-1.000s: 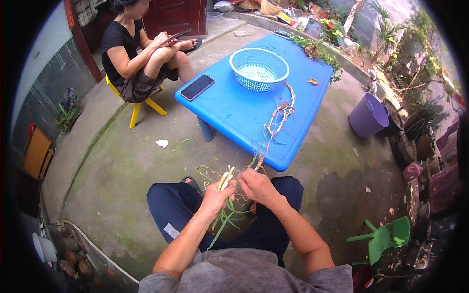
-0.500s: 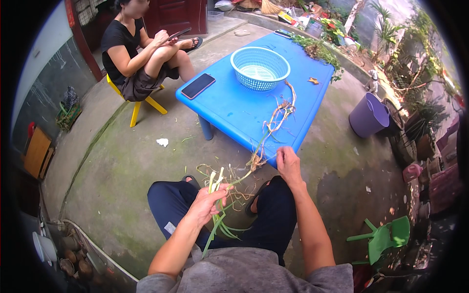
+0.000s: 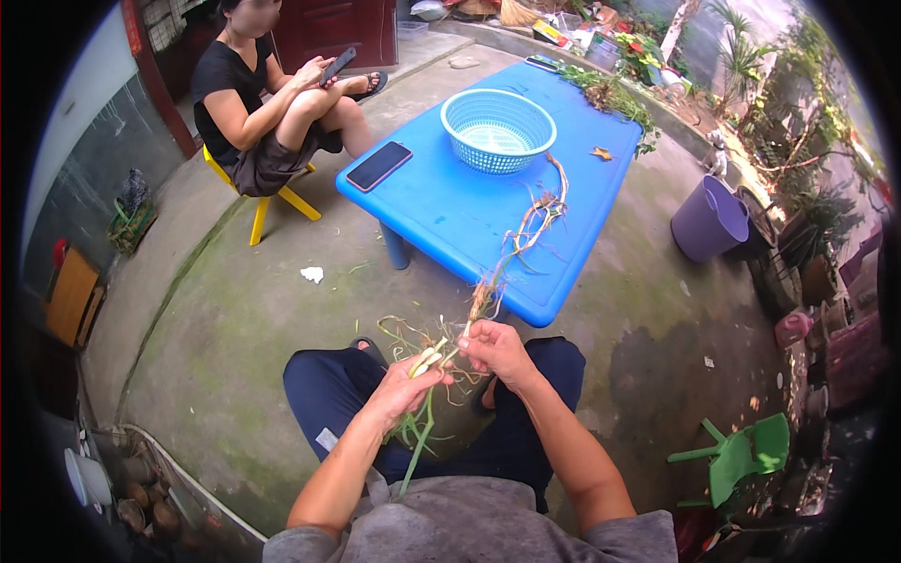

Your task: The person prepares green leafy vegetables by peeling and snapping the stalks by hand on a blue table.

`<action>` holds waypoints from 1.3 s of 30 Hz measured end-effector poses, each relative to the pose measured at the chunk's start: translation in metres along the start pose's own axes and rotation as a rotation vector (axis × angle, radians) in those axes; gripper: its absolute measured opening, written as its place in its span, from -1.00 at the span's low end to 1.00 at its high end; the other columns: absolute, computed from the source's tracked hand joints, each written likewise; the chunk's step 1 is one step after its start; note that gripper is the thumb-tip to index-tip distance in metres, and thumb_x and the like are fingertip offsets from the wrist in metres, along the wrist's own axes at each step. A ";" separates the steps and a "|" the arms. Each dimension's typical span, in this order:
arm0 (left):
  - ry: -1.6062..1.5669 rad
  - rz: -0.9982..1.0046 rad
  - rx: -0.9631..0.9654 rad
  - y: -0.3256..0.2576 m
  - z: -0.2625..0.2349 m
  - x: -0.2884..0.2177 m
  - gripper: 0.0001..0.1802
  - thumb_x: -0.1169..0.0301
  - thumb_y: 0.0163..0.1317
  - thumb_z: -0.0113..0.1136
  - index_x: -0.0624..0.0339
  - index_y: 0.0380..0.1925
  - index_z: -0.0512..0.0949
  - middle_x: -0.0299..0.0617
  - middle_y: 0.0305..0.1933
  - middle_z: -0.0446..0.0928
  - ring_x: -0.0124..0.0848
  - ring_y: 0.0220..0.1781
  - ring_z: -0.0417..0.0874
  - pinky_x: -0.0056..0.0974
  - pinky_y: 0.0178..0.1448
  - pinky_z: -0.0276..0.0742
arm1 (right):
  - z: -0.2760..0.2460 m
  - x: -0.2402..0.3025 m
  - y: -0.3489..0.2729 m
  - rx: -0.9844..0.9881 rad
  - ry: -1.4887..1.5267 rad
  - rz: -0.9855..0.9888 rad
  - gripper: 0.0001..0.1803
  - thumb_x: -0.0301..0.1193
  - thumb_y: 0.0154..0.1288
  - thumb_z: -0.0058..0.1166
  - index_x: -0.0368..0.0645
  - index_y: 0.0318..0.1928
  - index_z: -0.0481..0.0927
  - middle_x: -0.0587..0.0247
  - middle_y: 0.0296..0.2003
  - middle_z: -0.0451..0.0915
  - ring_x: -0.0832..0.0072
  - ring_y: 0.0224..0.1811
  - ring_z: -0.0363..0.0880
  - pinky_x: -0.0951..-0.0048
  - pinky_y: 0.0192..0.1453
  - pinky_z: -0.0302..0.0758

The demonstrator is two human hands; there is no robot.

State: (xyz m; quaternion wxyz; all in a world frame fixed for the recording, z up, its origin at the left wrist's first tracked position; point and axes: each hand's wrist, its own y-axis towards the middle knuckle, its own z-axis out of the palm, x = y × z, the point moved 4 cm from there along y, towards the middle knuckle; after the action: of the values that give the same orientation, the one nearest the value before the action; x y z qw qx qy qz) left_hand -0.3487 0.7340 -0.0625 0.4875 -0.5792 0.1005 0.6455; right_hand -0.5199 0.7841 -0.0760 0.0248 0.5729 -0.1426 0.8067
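Since half a second ago the right hand (image 3: 497,349) has come back from the table edge to the lower centre of the frame, meeting the left hand (image 3: 402,389) again above the knees. Left hand: fingers closed round a bunch of green onions (image 3: 424,413), white ends up beside the thumb, green leaves hanging down between the legs. Right hand: fingers pinched narrow on one pale stalk (image 3: 481,305) that runs up toward the table corner. Loose roots and peelings (image 3: 405,333) lie on the concrete floor (image 3: 235,319) just beyond the hands.

Centre of the frame: blue table (image 3: 450,211), its near corner just above the hands. On it, a trail of dried stalks (image 3: 535,216) leading to a light-blue basket (image 3: 497,129), a dark phone (image 3: 379,166) at the left edge, and leafy greens (image 3: 610,94) at the far end.

Upper left: a second person (image 3: 272,94) seated on a yellow stool (image 3: 272,192). Right: a purple bucket (image 3: 709,218). Lower right: a green plastic chair (image 3: 746,455). A scrap of white paper (image 3: 312,274) lies on the floor left of the table.
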 end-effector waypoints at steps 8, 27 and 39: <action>0.005 0.104 -0.126 0.012 -0.001 -0.007 -0.85 0.41 0.18 0.25 0.23 -0.31 0.54 -0.25 -0.39 0.60 -0.71 -0.70 0.29 -0.56 -0.67 0.04 | 0.017 0.000 -0.007 0.172 -0.023 0.055 -0.83 -0.38 0.28 0.14 -0.24 -0.34 0.57 0.28 -0.47 0.62 0.74 -0.60 0.43 0.72 -0.57 0.30; -0.195 0.033 0.032 0.008 0.005 0.005 -0.74 0.27 0.32 0.10 0.28 -0.24 0.52 -0.28 -0.48 0.54 -0.72 -0.76 0.14 -0.55 -0.71 -0.03 | 0.016 -0.007 -0.006 0.050 0.038 0.027 -0.88 -0.43 0.28 0.10 -0.25 -0.27 0.53 0.37 -0.48 0.55 0.75 -0.62 0.40 0.73 -0.61 0.24; -0.259 0.010 0.048 0.007 -0.007 0.003 -0.84 0.34 0.28 0.16 0.21 -0.36 0.49 -0.31 -0.57 0.48 -0.72 -0.80 0.12 -0.53 -0.72 -0.05 | -0.044 0.003 0.009 -0.505 -0.289 -0.358 -0.89 -0.46 0.26 0.03 -0.24 -0.38 0.49 0.48 -0.61 0.43 0.78 -0.67 0.30 0.70 -0.57 0.23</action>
State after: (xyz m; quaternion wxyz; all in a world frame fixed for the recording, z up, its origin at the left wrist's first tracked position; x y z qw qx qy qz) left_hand -0.3488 0.7273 -0.0701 0.5068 -0.4786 0.0551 0.7148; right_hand -0.5627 0.7865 -0.0880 0.2869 0.6731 -0.2370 0.6391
